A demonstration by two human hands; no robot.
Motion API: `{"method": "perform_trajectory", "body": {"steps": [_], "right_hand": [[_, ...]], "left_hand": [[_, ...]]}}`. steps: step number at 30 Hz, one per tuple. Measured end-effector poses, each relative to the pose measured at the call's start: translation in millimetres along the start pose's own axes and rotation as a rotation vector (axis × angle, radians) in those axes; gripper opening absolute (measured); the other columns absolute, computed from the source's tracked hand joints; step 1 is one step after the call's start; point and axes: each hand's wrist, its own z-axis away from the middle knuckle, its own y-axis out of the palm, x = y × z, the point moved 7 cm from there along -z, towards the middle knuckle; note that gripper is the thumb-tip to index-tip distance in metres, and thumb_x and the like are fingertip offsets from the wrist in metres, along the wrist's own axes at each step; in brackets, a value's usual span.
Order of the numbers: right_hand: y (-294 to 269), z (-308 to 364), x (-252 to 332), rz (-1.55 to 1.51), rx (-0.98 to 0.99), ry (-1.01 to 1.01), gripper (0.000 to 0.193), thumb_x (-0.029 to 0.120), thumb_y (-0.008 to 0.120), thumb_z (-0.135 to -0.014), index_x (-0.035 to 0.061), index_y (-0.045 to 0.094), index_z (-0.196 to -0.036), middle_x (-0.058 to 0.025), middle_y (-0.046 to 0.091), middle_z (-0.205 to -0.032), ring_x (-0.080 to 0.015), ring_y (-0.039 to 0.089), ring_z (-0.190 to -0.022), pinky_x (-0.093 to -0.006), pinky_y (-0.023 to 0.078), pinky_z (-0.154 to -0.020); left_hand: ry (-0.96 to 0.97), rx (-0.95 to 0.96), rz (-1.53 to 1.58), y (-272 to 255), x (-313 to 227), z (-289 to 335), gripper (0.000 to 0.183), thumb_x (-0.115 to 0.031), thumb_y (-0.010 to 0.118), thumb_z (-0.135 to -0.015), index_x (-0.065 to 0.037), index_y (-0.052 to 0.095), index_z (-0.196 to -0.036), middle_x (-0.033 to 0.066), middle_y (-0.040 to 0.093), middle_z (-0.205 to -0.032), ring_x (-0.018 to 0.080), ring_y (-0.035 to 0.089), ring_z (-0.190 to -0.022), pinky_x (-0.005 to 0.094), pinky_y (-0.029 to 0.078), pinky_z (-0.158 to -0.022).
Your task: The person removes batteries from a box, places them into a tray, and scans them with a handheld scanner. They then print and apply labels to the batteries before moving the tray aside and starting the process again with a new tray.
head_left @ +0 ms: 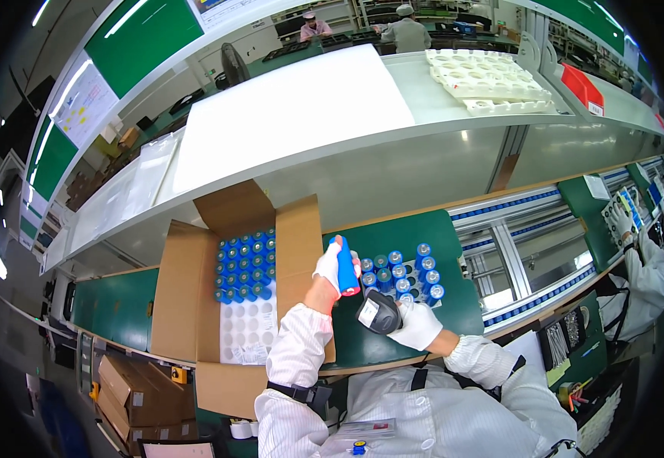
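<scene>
Blue cylinder point(346, 266) upright, left hand point(330, 269) gripping

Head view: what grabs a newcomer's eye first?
The left hand holds a blue cell upright at centre, with the right hand aiming a scanner at it. Left of them, an open carton is partly filled with blue cells; more stand in a tray on the green mat.
</scene>
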Motion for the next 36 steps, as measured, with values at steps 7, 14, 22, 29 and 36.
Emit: {"method": "perform_trajectory", "body": {"steps": [7,14,22,29,36], "right_hand": [[-14.0,29.2,-38.6,-0.027,0.005,0.106,0.037,0.032,0.075,-0.072,0.0077,0.066,-0.1,-0.0168,0.068,-0.079,-0.0353,0.068,-0.079,-0.0427,0.055,-0.069],[-42.0,52.8,-103.3,-0.213,-0.346,0.416,0.025,0.016,0.075,-0.071,0.0017,0.07,-0.09,-0.019,0.071,-0.083,-0.0299,0.072,-0.084,-0.0351,0.055,-0.072],[-44.4,54.2,-115.2,-0.191,-0.403,0.39,0.023,0.014,0.076,-0.071,0.002,0.07,-0.09,-0.0179,0.071,-0.081,-0.0294,0.072,-0.08,-0.0352,0.055,-0.069],[-32.6,53.2,-110.0,-0.178,-0.361,0.379,0.023,0.014,0.078,-0.071,0.0026,0.07,-0.09,-0.0172,0.071,-0.082,-0.0305,0.072,-0.081,-0.0354,0.055,-0.068],[-25.4,52.6,-112.6,-0.206,-0.363,0.363,0.022,0.014,0.078,-0.071,0.0026,0.07,-0.088,-0.0173,0.071,-0.082,-0.0306,0.072,-0.081,-0.0358,0.055,-0.068]], "left_hand": [[0.048,0.099,-0.214,11.2,28.2,3.6,0.037,-0.04,0.061,-0.095,-0.005,0.054,-0.106,0.0139,0.064,-0.091,0.0267,0.064,-0.075,0.0399,0.055,-0.059],[0.336,0.09,-0.86,27.0,65.1,42.4,0.053,-0.009,0.072,-0.086,0.0,0.05,-0.133,0.0109,0.066,-0.11,0.0158,0.063,-0.096,0.0289,0.05,-0.084],[0.872,-0.084,-1.429,20.4,71.7,31.8,0.051,-0.014,0.088,-0.062,-0.014,0.069,-0.109,0.0097,0.06,-0.112,0.0315,0.055,-0.107,0.039,0.049,-0.091],[0.81,-0.296,-1.896,18.3,97.4,26.8,0.04,-0.033,0.084,-0.069,-0.015,0.071,-0.103,0.0022,0.058,-0.111,0.0272,0.05,-0.111,0.0434,0.04,-0.091],[0.546,-0.368,-2.004,21.7,90.5,16.6,0.046,-0.042,0.084,-0.067,-0.011,0.073,-0.099,0.0046,0.052,-0.124,0.0285,0.043,-0.119,0.0459,0.038,-0.097]]}}
